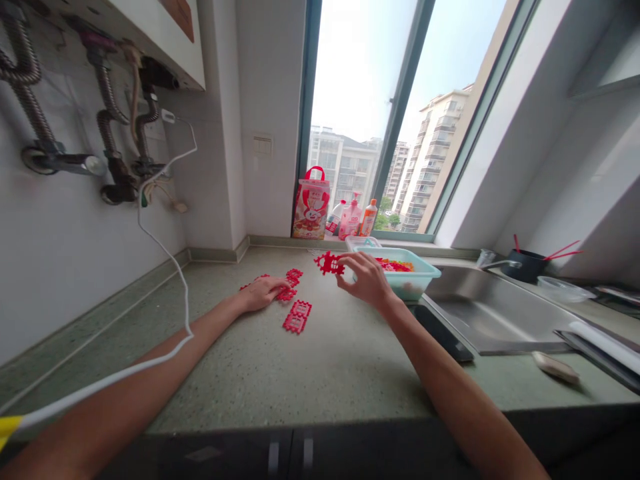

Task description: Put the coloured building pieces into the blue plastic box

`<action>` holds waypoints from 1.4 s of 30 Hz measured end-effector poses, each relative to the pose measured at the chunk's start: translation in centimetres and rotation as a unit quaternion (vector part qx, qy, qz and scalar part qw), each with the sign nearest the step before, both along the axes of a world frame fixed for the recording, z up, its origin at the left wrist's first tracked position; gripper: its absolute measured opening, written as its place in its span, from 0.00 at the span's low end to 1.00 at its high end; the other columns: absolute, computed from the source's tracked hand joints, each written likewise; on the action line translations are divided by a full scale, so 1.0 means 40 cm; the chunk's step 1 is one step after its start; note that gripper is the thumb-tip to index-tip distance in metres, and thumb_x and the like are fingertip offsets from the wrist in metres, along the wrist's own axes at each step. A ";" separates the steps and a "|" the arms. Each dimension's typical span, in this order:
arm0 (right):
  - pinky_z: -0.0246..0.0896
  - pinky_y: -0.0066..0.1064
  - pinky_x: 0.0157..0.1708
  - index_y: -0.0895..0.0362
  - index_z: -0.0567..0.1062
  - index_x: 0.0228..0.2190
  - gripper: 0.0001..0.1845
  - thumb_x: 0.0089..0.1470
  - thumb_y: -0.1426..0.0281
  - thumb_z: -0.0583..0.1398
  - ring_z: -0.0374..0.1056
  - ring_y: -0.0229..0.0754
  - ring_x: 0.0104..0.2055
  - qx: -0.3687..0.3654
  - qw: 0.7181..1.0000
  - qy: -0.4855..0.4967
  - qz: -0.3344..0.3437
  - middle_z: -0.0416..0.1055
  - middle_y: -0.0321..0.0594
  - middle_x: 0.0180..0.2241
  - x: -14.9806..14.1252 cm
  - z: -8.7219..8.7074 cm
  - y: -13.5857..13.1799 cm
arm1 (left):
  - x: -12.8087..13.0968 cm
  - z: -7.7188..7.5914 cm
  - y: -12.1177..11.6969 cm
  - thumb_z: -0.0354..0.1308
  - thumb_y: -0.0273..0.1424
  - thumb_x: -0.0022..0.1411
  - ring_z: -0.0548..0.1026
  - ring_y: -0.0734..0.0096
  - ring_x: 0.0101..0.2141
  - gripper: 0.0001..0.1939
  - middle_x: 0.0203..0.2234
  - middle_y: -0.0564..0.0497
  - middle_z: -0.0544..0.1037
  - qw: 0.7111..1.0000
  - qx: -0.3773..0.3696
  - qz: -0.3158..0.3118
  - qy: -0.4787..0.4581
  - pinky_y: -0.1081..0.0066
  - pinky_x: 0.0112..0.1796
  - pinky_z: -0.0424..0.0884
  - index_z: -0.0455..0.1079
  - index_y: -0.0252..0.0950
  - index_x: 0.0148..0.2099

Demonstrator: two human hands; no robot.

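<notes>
My right hand [367, 278] pinches a red lattice piece [330, 263] and holds it just above the countertop [310, 360], beside a light teal bin [417, 275] of red and orange pieces. My left hand [263, 292] lies flat on the counter with its fingertips on a red lattice piece [286, 294]. Two more red pieces lie close by: one [297, 316] in front of the left hand, one [294, 275] behind it. Part of another red piece shows under the left hand.
A steel sink [493, 313] is set into the counter on the right, a phone-like dark slab [443, 333] at its edge. A white cable [165, 253] hangs from wall pipes across my left arm. A red bag [311, 207] and bottles [353, 219] stand at the window.
</notes>
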State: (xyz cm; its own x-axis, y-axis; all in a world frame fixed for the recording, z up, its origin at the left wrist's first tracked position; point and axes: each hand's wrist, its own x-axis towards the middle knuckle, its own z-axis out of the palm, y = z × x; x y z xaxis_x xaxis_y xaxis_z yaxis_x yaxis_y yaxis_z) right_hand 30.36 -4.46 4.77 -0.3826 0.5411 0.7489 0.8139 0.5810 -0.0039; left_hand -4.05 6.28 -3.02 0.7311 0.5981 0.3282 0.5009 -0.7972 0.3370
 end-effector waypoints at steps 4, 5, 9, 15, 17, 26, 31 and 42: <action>0.61 0.46 0.54 0.55 0.79 0.47 0.15 0.62 0.61 0.61 0.70 0.57 0.51 0.101 0.965 0.059 -0.235 0.78 0.50 0.50 0.147 0.060 -0.004 | 0.001 0.001 0.000 0.48 0.38 0.73 0.77 0.60 0.57 0.19 0.57 0.49 0.81 1.000 0.005 0.002 -0.005 0.63 0.60 0.68 0.78 0.42 0.54; 0.62 0.46 0.52 0.56 0.79 0.46 0.16 0.63 0.60 0.60 0.70 0.57 0.48 0.101 0.951 0.066 -0.285 0.78 0.51 0.46 0.192 0.065 -0.005 | 0.000 0.000 0.001 0.48 0.38 0.73 0.77 0.60 0.57 0.19 0.57 0.50 0.81 1.000 0.007 0.002 -0.004 0.63 0.60 0.68 0.79 0.42 0.54; 0.63 0.43 0.45 0.57 0.81 0.45 0.21 0.62 0.55 0.60 0.71 0.57 0.44 0.048 0.900 0.108 -0.420 0.79 0.53 0.40 0.346 0.050 -0.002 | -0.002 -0.003 0.005 0.50 0.38 0.73 0.76 0.62 0.58 0.18 0.56 0.51 0.81 1.000 0.013 -0.002 -0.003 0.65 0.61 0.68 0.80 0.43 0.53; 0.65 0.45 0.44 0.55 0.84 0.46 0.26 0.65 0.51 0.56 0.75 0.58 0.41 -0.099 0.856 0.154 -0.483 0.80 0.55 0.36 0.397 0.039 -0.004 | 0.001 -0.004 0.006 0.49 0.37 0.73 0.75 0.62 0.59 0.19 0.58 0.50 0.80 1.000 0.013 -0.008 -0.002 0.64 0.63 0.66 0.79 0.41 0.54; 0.65 0.46 0.48 0.57 0.84 0.46 0.24 0.67 0.55 0.54 0.74 0.58 0.46 -0.020 0.879 0.153 -0.452 0.81 0.56 0.41 0.367 0.051 -0.004 | 0.001 -0.003 0.005 0.49 0.37 0.73 0.75 0.62 0.60 0.19 0.58 0.50 0.80 1.000 0.013 -0.006 -0.002 0.64 0.63 0.66 0.79 0.42 0.54; 0.64 0.48 0.59 0.49 0.82 0.49 0.13 0.65 0.66 0.61 0.70 0.53 0.55 -0.019 0.999 -0.050 0.010 0.77 0.44 0.57 -0.014 -0.045 0.021 | 0.010 0.019 -0.029 0.50 0.39 0.75 0.74 0.61 0.59 0.18 0.59 0.50 0.79 0.998 0.039 -0.008 0.041 0.63 0.61 0.66 0.78 0.44 0.57; 0.68 0.44 0.57 0.49 0.81 0.51 0.15 0.67 0.58 0.62 0.73 0.50 0.54 -0.157 0.979 -0.077 0.108 0.77 0.44 0.57 -0.149 -0.166 0.056 | 0.041 0.026 -0.063 0.48 0.41 0.76 0.77 0.60 0.51 0.19 0.51 0.49 0.81 0.993 0.092 0.023 0.066 0.62 0.55 0.68 0.80 0.47 0.55; 0.71 0.38 0.48 0.50 0.84 0.43 0.10 0.59 0.62 0.69 0.78 0.47 0.43 -0.187 0.975 -0.006 0.119 0.83 0.42 0.41 -0.091 -0.153 0.063 | 0.016 0.035 -0.049 0.47 0.35 0.72 0.76 0.58 0.49 0.21 0.47 0.47 0.80 0.990 0.087 0.083 0.076 0.60 0.52 0.67 0.81 0.43 0.53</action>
